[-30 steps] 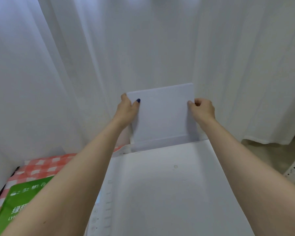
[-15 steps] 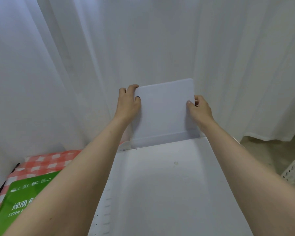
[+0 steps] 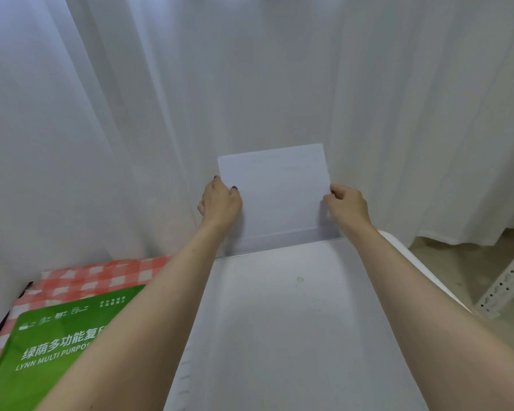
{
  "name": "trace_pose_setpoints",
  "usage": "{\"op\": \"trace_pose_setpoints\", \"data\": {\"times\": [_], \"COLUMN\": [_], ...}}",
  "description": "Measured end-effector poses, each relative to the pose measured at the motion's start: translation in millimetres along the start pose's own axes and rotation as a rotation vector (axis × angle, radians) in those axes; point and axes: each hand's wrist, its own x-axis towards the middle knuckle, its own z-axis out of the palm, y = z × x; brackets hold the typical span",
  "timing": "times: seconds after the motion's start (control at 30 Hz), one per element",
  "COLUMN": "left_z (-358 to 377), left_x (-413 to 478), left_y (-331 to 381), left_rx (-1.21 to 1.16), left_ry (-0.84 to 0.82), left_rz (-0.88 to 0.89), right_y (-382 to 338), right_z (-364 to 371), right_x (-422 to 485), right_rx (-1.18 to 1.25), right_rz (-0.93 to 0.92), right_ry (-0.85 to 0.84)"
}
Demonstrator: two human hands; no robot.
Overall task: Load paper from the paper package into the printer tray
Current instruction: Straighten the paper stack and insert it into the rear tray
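Nearest you, at the lower left, the green paper package (image 3: 57, 336) lies flat on a red-and-white checked cloth (image 3: 95, 277), its white lettering facing up. Your left forearm crosses over its right corner. Just right of it, the white printer (image 3: 279, 336) fills the middle of the view. Its flat top runs away from you between your two forearms and has a small round mark right of centre. A row of faint markings runs along its left edge. To the far right, past the printer, a pale floor (image 3: 457, 262) shows, with a perforated white metal upright (image 3: 509, 284) at the edge of the view.

At the printer's far edge sits the printer tray (image 3: 282, 240). The paper (image 3: 275, 197) stands upright in it, its lower end down behind the tray's front lip and its upper part standing free. Your left hand (image 3: 220, 203) grips the paper's left edge, with the thumb laid on the front face and the fingers wrapped round behind. Your right hand (image 3: 347, 207) pinches the right edge with curled fingers, about level with the left. How thick the stack is cannot be told from here. Behind it all a white curtain (image 3: 250, 84) hangs in long folds, reaching the floor at the right.
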Motion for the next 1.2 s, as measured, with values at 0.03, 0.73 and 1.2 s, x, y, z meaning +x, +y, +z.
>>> {"op": "trace_pose_setpoints", "data": {"times": [0.03,0.73,1.2], "left_z": [2.6,2.0,-43.4], "left_x": [-3.3,-13.7,-94.4], "left_y": [-5.3,-26.0,-56.2], "left_rx": [-0.030,-0.098,0.081], "left_ry": [-0.022,-0.124,-0.152], "left_rz": [0.034,0.002,-0.162], "right_y": [1.7,6.0,-10.2], "right_z": [-0.4,-6.3,-26.3], "right_x": [-2.1,-14.6,-95.6], "right_rx": [0.001,-0.007,0.000], "right_rz": [0.006,0.064,0.131], "right_ry": [0.020,-0.071,-0.128]}}
